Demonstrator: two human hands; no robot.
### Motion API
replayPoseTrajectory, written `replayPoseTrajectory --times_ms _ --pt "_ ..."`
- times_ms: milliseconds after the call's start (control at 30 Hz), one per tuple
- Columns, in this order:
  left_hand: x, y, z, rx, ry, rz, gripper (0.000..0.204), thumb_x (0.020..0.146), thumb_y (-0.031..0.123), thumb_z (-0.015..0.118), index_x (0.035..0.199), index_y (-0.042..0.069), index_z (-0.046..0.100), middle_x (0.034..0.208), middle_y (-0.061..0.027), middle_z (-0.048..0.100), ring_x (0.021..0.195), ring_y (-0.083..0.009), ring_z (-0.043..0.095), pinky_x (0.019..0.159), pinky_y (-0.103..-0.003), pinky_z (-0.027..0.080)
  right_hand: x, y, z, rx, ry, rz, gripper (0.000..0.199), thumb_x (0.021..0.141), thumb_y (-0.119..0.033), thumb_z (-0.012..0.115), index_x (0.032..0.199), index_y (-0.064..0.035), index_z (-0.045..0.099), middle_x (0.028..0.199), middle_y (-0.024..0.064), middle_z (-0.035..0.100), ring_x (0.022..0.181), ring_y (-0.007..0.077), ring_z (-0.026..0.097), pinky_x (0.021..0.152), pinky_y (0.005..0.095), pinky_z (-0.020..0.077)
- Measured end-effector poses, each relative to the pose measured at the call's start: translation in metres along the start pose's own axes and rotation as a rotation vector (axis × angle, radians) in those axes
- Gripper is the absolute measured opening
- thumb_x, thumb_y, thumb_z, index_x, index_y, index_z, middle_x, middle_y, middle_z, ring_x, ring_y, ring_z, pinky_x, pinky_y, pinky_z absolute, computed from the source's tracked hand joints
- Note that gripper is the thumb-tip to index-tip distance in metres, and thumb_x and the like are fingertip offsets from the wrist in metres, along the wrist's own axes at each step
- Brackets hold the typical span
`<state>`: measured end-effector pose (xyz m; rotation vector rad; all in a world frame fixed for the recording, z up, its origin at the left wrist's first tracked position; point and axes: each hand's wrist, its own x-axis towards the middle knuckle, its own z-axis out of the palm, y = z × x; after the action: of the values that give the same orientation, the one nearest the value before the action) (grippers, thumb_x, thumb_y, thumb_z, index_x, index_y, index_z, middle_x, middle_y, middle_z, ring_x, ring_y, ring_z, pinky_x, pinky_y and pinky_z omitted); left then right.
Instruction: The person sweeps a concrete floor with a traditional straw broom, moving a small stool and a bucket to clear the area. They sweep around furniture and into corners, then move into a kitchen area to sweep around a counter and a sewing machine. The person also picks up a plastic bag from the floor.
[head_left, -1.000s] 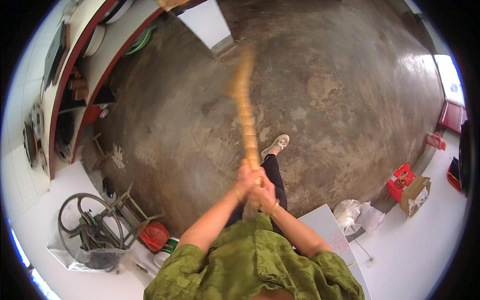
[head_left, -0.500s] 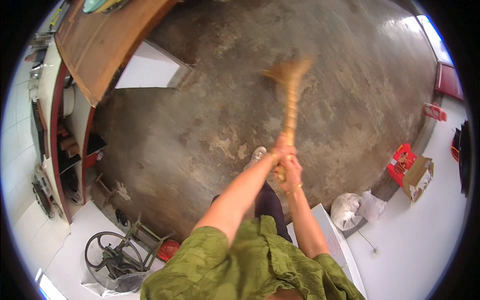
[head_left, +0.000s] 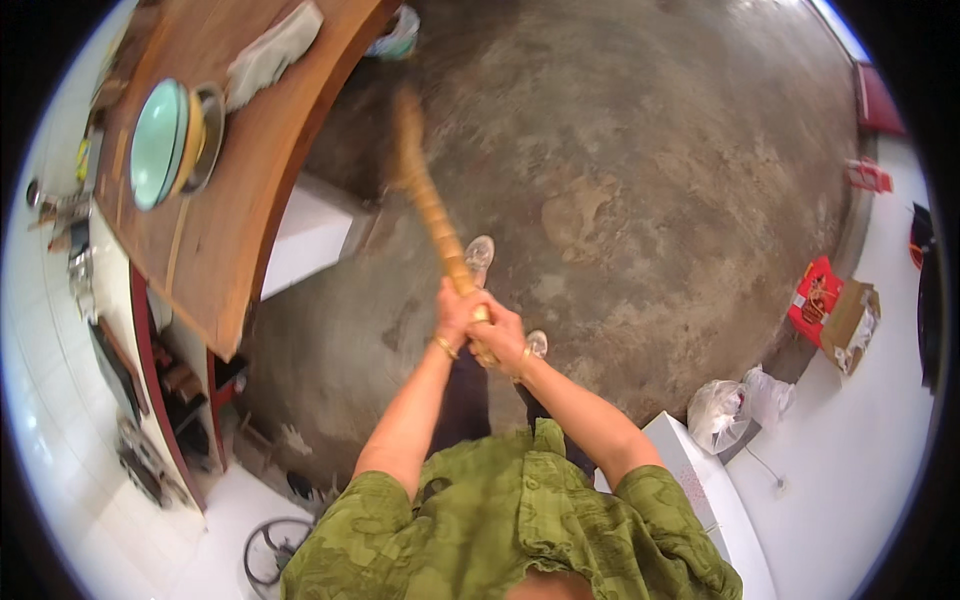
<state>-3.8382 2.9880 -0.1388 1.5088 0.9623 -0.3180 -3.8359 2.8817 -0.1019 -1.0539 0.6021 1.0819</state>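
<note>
A person in a green patterned shirt stands on a mottled concrete floor (head_left: 650, 180), both hands wrapped around the near end of a long, segmented bamboo handle (head_left: 440, 225). The left hand (head_left: 455, 315) sits just above and touching the right hand (head_left: 500, 340), fingers of both closed tight round the handle; a bangle shows on each wrist. The handle runs away from the hands up and to the left, its far end blurred where it meets the floor near the corner of the wooden worktop (head_left: 230, 200), so what is fixed to that end cannot be told.

Two sandalled feet, one (head_left: 480, 255) just beside the handle and the other (head_left: 537, 343) close under the right hand, are planted on the floor. The worktop curves along the left, carrying a stack of basins with a pale green one (head_left: 160, 140) uppermost and a crumpled grey cloth (head_left: 275, 50). A white block (head_left: 310, 235) stands under the worktop's edge, near the handle's line. Dark shelving (head_left: 190, 380) with small clutter lies below the worktop at the left.

To the right, well apart from the hands, are a red carton (head_left: 815, 295) touching an open brown cardboard box (head_left: 850, 320), and white plastic bags (head_left: 740, 405) beside a white cabinet top (head_left: 700, 480).
</note>
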Motion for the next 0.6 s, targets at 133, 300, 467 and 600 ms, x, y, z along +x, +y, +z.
replayPoseTrajectory --times_ms 133,300,467,600 --pt "0.076 0.012 -0.015 -0.264 0.031 -0.098 0.028 0.066 0.008 0.068 0.082 0.004 0.045 0.069 -0.0064 0.054 0.056 -0.0159 0.056 0.049 -0.032 0.048 0.059 -0.054 0.017 0.036 -0.084 0.053 0.027 0.075 -0.003 0.057 0.101 -0.0078 0.053 0.063 0.0039 0.052 0.044 0.0116 0.05 0.033 0.0252 0.0362" --pt "0.077 0.054 0.078 -0.064 -0.246 -0.154 0.03 0.062 0.008 0.068 0.082 0.003 0.047 0.073 -0.0064 0.054 0.062 -0.0171 0.056 0.051 -0.03 0.048 0.037 -0.085 -0.044 0.096 0.209 -0.039 0.025 0.075 -0.001 0.056 0.099 -0.0076 0.052 0.066 0.0037 0.054 0.044 0.0113 0.051 0.033 0.0246 0.0383" --pt "0.083 0.098 0.183 0.005 -0.588 0.002 0.04 0.062 0.006 0.067 0.096 0.0 0.047 0.077 -0.0068 0.053 0.069 -0.0159 0.052 0.058 -0.03 0.046 0.005 -0.14 -0.08 0.357 0.479 -0.217 0.027 0.073 0.001 0.051 0.098 -0.0095 0.052 0.063 0.0011 0.049 0.042 0.0109 0.047 0.033 0.0248 0.0378" --pt "0.07 0.119 0.193 0.111 -0.755 0.126 0.043 0.065 0.006 0.065 0.103 0.003 0.045 0.081 -0.0067 0.053 0.07 -0.0147 0.051 0.059 -0.029 0.046 -0.017 -0.148 -0.079 0.269 0.614 -0.376 0.033 0.075 -0.002 0.053 0.107 -0.0092 0.052 0.069 -0.0001 0.052 0.047 0.0081 0.047 0.038 0.0238 0.04"
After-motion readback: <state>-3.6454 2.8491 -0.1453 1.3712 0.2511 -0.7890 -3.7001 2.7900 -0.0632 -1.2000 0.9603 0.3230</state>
